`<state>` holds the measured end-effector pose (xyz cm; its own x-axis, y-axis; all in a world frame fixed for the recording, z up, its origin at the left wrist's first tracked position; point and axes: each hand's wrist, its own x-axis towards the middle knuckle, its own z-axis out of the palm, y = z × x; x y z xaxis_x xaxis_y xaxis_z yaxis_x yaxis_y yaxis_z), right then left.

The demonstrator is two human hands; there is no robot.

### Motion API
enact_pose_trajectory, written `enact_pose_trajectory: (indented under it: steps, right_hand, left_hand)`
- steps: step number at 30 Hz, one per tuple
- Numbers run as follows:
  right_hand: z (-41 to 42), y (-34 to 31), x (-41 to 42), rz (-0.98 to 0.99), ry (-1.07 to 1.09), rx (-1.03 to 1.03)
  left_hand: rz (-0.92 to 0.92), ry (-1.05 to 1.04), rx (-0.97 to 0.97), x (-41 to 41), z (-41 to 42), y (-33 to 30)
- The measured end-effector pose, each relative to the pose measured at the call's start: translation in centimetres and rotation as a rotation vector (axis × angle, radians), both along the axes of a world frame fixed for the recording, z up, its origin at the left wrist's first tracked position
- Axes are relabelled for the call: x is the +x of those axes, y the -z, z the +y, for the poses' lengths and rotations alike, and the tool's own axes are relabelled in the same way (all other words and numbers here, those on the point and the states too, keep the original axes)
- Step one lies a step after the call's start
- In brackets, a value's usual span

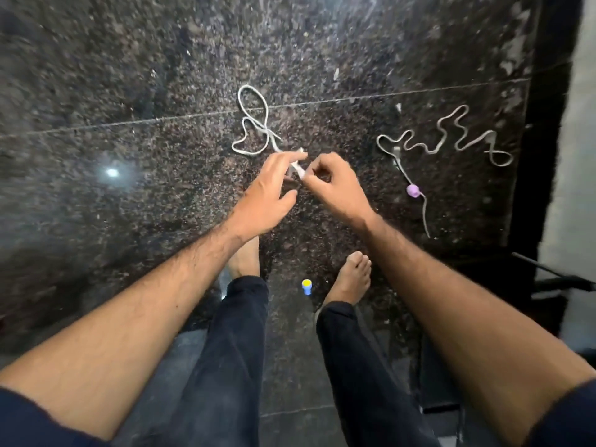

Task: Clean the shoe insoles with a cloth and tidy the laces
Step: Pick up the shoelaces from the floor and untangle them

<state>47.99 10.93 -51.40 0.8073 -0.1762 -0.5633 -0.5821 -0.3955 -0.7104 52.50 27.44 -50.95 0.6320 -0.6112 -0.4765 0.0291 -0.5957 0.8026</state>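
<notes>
My forearms reach out from dark blue sleeves at the bottom corners, and below them my legs in dark trousers end in bare feet on the dark speckled stone floor point(129, 91). Between my feet sits a small blue-and-yellow cap-like object point(306, 286) — too small for me to tell what it is. Further out, my left hand point(264, 196) and right hand point(337, 185) meet close together above the floor. My right hand is curled, its thumb and forefinger pinching the end of a white lace point(254, 124); my left hand has its fingers half extended, fingertips touching the same lace end just beside the right hand's pinch. From my fingers this lace runs away from me and lies in loose loops on the floor, crossing a thin tile seam. Well off to the right lies a second lace point(451, 137), squiggled in waves — one end of it trails back towards me through a small purple bead point(413, 190).
</notes>
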Motion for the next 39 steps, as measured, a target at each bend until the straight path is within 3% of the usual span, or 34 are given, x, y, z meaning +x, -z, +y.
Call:
enact_pose_trajectory:
  steps: [3,11,22,25,30,34,39]
  right_hand:
    - [-0.6,-9.3,-1.9,0.018,0.101,0.266]
    - [-1.0,-33.9,-5.7,0.030,0.402,0.504]
    - [-1.2,-57.5,-16.9,-0.021,0.498,0.353]
    - [-2.1,-62.9,-21.4,-0.124,0.568,0.343]
    - [-2.2,-71.8,-30.3,-0.420,0.727,0.412]
    - [-2.2,-76.8,-38.8,-0.627,0.823,0.379]
    - [-2.8,-80.9,-48.2,-0.767,0.912,0.280]
  left_hand:
    - [-0.014,0.064,-0.073,-0.4,-0.9,-7.8]
    - [0.011,0.260,-0.221,-0.8,-0.8,-30.6]
    - [-0.310,0.574,-0.358,-2.8,-3.3,-51.1]
    - [-0.350,0.638,-0.359,-5.5,-4.3,-54.9]
    - [-0.208,0.720,-0.483,-13.6,-5.8,-62.8]
    - [-0.288,0.869,-0.446,-21.7,-7.4,-67.7]
    - [0.277,0.833,-0.543,-31.9,-9.2,-74.5]
